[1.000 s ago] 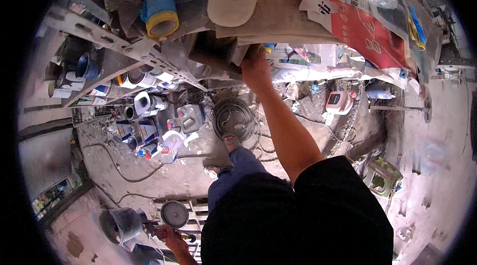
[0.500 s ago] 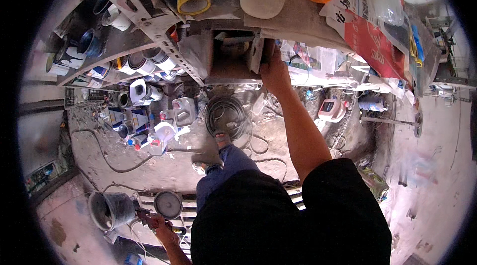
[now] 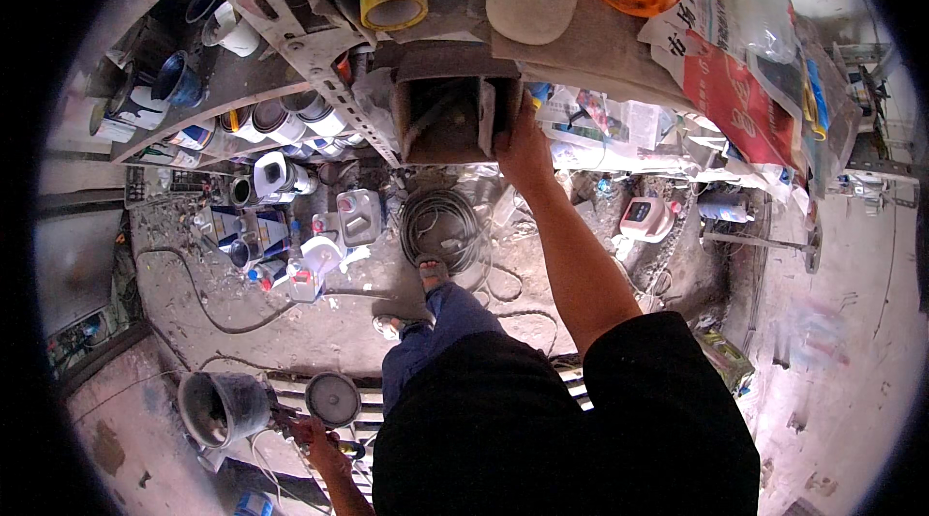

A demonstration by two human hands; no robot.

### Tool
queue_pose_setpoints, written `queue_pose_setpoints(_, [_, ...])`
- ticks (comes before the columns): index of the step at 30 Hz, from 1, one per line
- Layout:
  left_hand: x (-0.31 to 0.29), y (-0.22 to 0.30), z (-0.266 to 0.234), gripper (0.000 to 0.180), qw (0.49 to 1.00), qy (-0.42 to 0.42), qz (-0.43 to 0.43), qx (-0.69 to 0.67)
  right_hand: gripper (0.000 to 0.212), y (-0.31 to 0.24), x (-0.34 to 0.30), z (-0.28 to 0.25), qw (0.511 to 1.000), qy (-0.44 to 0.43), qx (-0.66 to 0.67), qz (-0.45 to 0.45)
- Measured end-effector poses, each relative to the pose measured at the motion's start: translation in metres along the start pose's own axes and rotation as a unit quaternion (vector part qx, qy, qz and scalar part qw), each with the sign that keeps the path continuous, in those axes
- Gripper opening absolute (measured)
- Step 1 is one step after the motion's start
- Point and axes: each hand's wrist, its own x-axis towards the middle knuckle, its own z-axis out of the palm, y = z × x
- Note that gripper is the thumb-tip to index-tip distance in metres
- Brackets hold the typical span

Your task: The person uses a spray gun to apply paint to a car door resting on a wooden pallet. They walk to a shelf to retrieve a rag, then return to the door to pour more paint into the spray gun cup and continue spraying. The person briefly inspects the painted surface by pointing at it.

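Box (image 3: 445,119) farther out — against right hand (image 3: 525,150)

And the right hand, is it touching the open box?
Touching. The head view shows the right hand gripping the right edge of the open box, with no gap visible.

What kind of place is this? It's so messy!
Probably a workshop or storeroom, perhaps for painting: cans crowd the shelf, a coil of hose or cable lies on the dusty floor, and a plastic jug is near it.
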Motion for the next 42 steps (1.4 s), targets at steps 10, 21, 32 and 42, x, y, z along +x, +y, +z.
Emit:
queue_pose_setpoints(10, [0.016, -0.015, -0.013, 0.020, 0.999, -0.028, -0.005, 0.032, 0.068, -0.021, 0.011, -0.013, 0.998, -0.021, 0.015, 0.051])
queue_pose_setpoints(21, [0.012, -0.009, -0.010, 0.020, 0.997, -0.038, 0.012, 0.070, 0.061, -0.025, 0.015, -0.003, 1.000, 0.009, 0.013, 0.015])
queue_pose_setpoints(32, [0.003, -0.002, 0.000, 0.018, 0.998, -0.001, -0.001, 0.060, 0.053, -0.027, 0.022, -0.003, 0.998, -0.006, 0.016, 0.058])
queue_pose_setpoints(42, [0.002, -0.008, 0.003, 0.017, 0.999, -0.021, 0.021, 0.037, 0.053, -0.036, 0.037, -0.008, 0.978, -0.013, -0.206, 0.032])
